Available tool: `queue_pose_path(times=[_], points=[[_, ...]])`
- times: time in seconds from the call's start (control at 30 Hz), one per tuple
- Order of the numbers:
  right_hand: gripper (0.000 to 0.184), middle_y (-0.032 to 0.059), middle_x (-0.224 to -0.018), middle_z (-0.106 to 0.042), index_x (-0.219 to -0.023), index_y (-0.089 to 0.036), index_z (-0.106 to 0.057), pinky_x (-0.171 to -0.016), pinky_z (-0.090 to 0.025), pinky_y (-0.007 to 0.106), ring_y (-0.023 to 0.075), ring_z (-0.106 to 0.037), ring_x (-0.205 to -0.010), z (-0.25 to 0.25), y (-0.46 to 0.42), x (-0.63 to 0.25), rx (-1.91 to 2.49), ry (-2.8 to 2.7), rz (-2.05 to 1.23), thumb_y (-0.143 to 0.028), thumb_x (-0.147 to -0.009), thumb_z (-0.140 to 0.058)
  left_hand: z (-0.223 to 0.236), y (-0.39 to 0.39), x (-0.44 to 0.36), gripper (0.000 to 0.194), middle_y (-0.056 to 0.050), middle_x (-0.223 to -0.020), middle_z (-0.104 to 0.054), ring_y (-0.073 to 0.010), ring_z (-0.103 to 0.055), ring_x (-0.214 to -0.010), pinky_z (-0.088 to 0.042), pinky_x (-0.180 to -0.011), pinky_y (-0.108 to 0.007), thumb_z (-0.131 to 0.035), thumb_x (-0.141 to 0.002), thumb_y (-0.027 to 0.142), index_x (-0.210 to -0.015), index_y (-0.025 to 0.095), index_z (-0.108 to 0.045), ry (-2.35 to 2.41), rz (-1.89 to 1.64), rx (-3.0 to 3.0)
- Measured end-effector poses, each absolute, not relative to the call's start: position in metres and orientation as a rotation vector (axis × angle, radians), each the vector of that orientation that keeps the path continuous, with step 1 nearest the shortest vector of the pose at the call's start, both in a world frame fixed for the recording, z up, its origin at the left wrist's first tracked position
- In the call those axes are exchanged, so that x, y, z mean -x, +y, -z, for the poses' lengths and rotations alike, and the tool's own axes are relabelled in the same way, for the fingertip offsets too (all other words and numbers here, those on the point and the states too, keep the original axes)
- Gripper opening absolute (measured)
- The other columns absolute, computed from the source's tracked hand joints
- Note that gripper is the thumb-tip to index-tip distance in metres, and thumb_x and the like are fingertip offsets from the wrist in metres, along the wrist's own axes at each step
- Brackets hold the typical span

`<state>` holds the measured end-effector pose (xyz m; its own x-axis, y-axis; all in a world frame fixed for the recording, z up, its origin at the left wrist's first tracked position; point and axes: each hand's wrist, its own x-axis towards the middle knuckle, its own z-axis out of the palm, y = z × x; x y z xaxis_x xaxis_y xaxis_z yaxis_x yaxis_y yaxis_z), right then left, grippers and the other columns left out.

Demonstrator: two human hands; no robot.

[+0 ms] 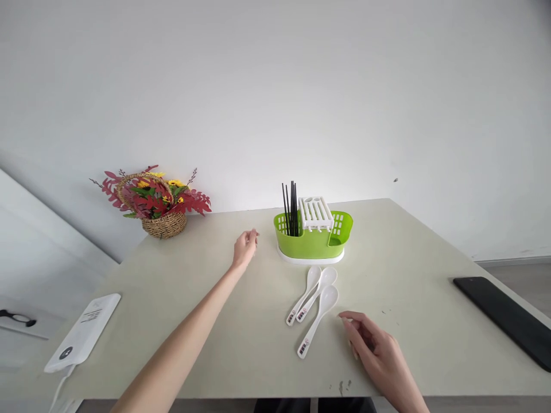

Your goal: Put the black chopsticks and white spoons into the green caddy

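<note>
My left hand [245, 248] hovers over the table to the left of a green cutlery holder [301, 246], apart from it. Its fingers are curled in, and nothing shows in them. Black chopsticks [293, 209] stand upright in the holder's left compartment, and a white slotted rack [317, 212] sits across its middle. In front of the holder lie three white spoons: a left spoon [304, 295], a middle spoon [318, 291] touching or close beside it, and a nearer spoon [319, 318]. Just right of that one, my right hand [372, 347] is loosely bent, holding nothing.
A wicker basket [166, 225] of red and yellow flowers stands at the back left. At the left edge lies a white device [84, 332] with a cable. A black phone-like slab [503, 318] lies at the right edge. The wall [275, 103] rises behind the table [206, 338].
</note>
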<state>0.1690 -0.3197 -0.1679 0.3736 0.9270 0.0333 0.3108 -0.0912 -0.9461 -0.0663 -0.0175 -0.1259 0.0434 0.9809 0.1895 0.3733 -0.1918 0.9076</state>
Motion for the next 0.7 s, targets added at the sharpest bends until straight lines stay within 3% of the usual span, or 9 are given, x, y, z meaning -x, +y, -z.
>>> queue_pose_path(times=[0.1,0.37,0.7], points=[[0.046,-0.0019,-0.068,-0.054,-0.108,-0.024,-0.069,-0.055,-0.042,0.025,0.0148,-0.049,-0.059,0.17,-0.319,-0.172,1.652,-1.16,-0.799,-0.065,-0.095,-0.052,0.144,-0.044,0.076,0.048,0.004,-0.06,-0.054,-0.0106,-0.044,-0.046,-0.035,-0.047,-0.024,-0.052,-0.092,0.064,-0.082,0.019,-0.064,1.296,-1.037,-1.683],[0.053,-0.0025,-0.073,-0.068,-0.127,-0.026,-0.059,-0.053,-0.047,0.028,0.0155,-0.057,-0.052,0.172,-0.3,-0.172,1.767,-1.07,-0.815,-0.067,-0.094,-0.053,0.15,-0.085,0.077,0.047,0.003,-0.061,-0.052,-0.0121,-0.047,-0.055,-0.035,-0.056,-0.025,-0.053,-0.095,0.062,-0.078,0.019,-0.062,1.185,-1.025,-1.732],[0.047,-0.0028,-0.069,-0.065,-0.101,-0.024,-0.067,-0.043,-0.041,0.028,0.0125,-0.05,-0.038,0.156,-0.27,-0.168,1.823,-1.101,-0.948,-0.067,-0.093,-0.05,0.15,-0.101,0.078,0.047,0.003,-0.061,-0.051,-0.013,-0.048,-0.056,-0.035,-0.057,-0.025,-0.053,-0.096,0.062,-0.08,0.019,-0.064,1.12,-1.022,-1.711]])
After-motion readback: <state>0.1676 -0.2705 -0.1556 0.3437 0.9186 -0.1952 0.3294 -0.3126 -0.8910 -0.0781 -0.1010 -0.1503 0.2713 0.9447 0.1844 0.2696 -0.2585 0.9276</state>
